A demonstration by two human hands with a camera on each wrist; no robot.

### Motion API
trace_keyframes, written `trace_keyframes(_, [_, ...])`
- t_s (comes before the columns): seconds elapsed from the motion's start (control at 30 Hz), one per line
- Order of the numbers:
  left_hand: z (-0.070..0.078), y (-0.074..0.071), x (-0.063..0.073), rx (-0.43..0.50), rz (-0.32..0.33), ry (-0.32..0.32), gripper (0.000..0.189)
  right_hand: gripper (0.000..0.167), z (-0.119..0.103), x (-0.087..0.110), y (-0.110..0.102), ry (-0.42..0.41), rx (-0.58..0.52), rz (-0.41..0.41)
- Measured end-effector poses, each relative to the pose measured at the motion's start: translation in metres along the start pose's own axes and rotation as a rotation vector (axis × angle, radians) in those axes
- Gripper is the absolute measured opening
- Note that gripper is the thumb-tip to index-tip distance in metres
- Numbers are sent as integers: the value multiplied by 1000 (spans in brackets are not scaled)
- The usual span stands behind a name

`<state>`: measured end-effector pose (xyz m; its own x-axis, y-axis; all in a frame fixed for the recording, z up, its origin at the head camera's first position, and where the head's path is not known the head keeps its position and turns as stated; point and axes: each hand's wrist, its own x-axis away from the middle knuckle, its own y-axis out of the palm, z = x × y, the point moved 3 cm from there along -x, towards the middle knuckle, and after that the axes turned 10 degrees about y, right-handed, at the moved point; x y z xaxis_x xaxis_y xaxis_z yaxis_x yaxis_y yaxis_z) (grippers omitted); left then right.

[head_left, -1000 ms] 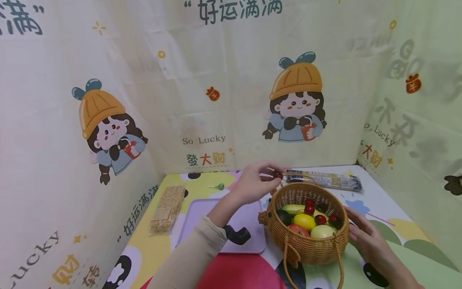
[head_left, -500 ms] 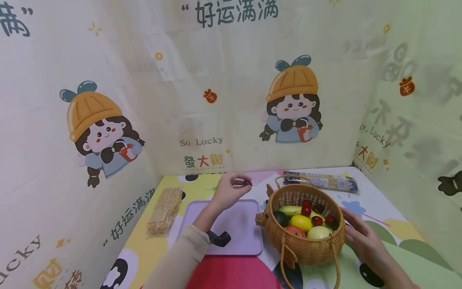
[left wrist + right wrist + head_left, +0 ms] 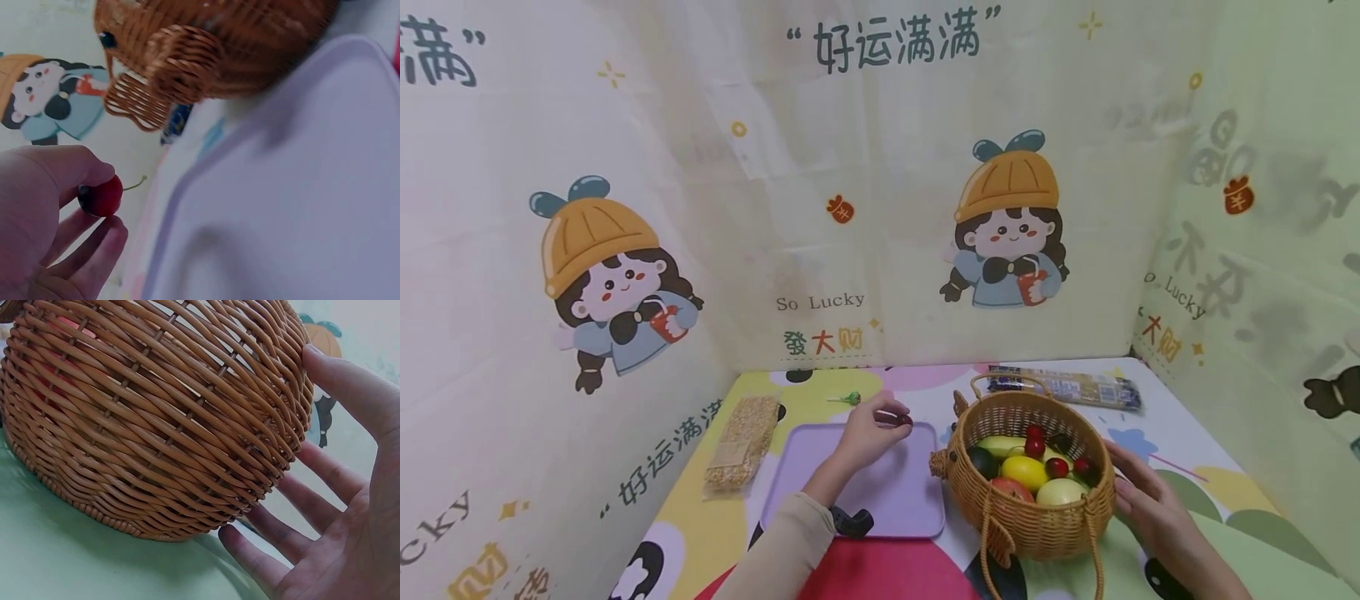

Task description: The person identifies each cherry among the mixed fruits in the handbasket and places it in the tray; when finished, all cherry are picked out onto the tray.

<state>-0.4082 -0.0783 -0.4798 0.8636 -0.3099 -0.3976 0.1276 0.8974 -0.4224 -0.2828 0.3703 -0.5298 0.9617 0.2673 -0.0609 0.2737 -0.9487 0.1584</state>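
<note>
Between thumb and fingers my left hand pinches a dark red cherry, its thin stem sticking out in the left wrist view. That hand is above the far part of a lilac tray. My right hand rests against the right side of a wicker basket, its fingers fairly straight and spread along the weave. Inside the basket lie a yellow lemon, a pale green round fruit, a red fruit, a dark green one and several cherries.
A bag of grains lies left of the tray. Behind the basket is a long packet. A small green item lies beyond the tray. The basket's handle hangs at its front. Printed cloth walls the table.
My left hand has carried the cherry left from the basket's far rim, then lowered it over the tray. My right hand stays against the basket.
</note>
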Motion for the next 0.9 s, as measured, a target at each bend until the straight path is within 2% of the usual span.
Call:
trace_keyframes(0.2, [-14, 9, 7, -54, -29, -20, 21, 52, -2, -1, -2, 0, -1, 11])
trace_keyframes(0.37, [-23, 14, 13, -75, -51, -17, 22, 56, -1, 0, 0, -31, -27, -33])
trace_keyframes(0.47, [-25, 16, 16, -50, -53, -20, 23, 56, 2, 1, 1, -38, -42, -58])
trace_keyframes(0.57, [-26, 19, 18, -31, -51, -24, 24, 55, 3, 2, 0, -30, -35, -45])
trace_keyframes(0.9, [-31, 20, 23, -64, -39, -15, 20, 54, 3, 2, -2, -15, -6, -10])
